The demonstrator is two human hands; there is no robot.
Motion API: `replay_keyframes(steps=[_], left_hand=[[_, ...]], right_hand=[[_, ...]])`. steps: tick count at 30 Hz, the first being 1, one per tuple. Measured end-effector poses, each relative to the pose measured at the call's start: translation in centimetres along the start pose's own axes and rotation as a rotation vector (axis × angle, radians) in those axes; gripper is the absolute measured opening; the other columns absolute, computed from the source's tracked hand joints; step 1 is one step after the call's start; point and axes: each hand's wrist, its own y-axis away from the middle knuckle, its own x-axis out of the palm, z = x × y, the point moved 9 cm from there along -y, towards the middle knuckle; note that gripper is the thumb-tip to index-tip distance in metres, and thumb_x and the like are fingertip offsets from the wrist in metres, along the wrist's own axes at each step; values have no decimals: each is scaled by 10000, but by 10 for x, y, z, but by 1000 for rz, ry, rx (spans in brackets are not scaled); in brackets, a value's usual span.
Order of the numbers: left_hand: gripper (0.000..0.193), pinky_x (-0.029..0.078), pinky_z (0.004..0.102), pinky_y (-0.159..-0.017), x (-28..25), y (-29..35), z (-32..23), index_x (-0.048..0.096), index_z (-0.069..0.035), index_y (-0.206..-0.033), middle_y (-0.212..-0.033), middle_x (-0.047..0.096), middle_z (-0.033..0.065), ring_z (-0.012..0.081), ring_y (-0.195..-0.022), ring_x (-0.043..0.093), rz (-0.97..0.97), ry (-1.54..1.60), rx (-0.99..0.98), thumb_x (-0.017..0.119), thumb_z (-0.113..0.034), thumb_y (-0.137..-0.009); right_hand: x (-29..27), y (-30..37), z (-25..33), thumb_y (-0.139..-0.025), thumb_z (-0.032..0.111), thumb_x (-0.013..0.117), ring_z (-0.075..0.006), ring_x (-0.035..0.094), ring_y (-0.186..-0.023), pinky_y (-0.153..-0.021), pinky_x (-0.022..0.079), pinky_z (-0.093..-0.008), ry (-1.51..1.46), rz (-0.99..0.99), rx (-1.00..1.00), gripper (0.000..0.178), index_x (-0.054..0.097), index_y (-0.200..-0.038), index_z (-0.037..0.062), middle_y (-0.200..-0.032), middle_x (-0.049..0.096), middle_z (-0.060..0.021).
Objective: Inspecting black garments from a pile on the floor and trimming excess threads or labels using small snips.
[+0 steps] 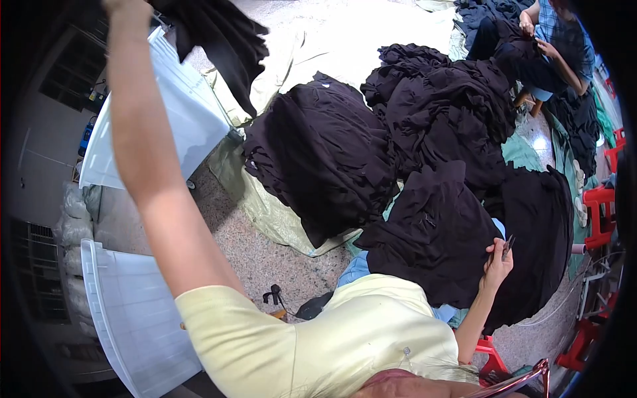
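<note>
My left arm reaches far out to the upper left, and my left hand (127, 5) is partly cut off by the top edge. From it a black garment (222, 43) hangs in the air, spread out and blurred, beside a white plastic bin (166, 113). My right hand (496, 264) is closed around small dark thread snips (508, 247), blades pointing up. Next to it, a black garment (431, 225) lies over my lap. Beyond my lap rises a rounded pile of black garments (318, 152).
A second pale bin (136, 312) stands at the lower left. More black garments (444, 106) are heaped on sheeting at centre right. Another person (561, 46) sits at the upper right, handling dark cloth. Red stools (600, 212) line the right side.
</note>
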Motion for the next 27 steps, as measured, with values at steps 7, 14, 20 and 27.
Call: replay_keyframes(steps=[7,14,20,27], left_hand=[[198,400,315,-626,126,360,-21,585,68,-911,-720,552,72,136,-668,453,16,-272,-615,618,-128,-905],[225,485,283,-709,225,726,-80,685,22,-914,-775,676,77,135,-728,610,931,45,-1195,563,-165,-938],[219,485,303,-797,319,661,-158,644,21,-1045,-1010,657,133,225,-884,629,683,124,-851,615,-163,-931],[297,482,428,-718,357,649,-229,601,-21,-981,-904,607,139,366,-838,596,1184,-45,-405,738,-157,-755]], right_hand=[[-40,15,-19,-969,249,584,2,327,-409,-370,197,-184,74,-175,60,210,662,-939,56,-529,421,71],[-47,3,-11,-1022,264,478,-70,537,-677,-654,417,-222,121,-261,-105,317,651,-921,18,-697,589,-1],[-103,33,-42,-947,272,586,-87,568,-662,-648,437,-248,316,-429,-34,288,671,-865,10,-674,621,-13],[-102,69,-45,-980,240,547,-79,543,-591,-563,417,-236,290,-304,0,261,663,-909,17,-623,540,-8]])
